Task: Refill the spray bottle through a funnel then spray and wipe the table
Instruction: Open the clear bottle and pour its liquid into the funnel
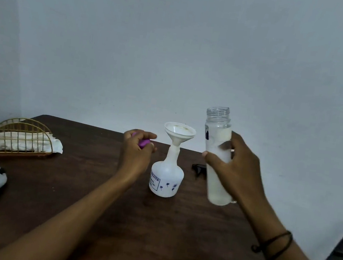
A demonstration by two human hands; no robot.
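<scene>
While the right hand (232, 165) wraps its grip round the uncapped clear bottle of milky liquid (218, 155), upright just right of the white plastic funnel (179, 132), a hasty tilt could overshoot its rim. Nothing steadies the white plastic spray bottle (166, 179) mid-tabletop (72, 193), because the left hand (137, 147) pinches a purple cap (144, 142); the loosely seated funnel could tip.

One head-worn view, forward and down

A single wide-angle camera sits on the person's head, looking ahead and downward across the dark desk (112, 219) toward the far wall (176, 44). Both forearms enter from the near edge, so the hands lie close, mid-frame. Straight lines bow toward the edges. No second view overlaps it.
</scene>
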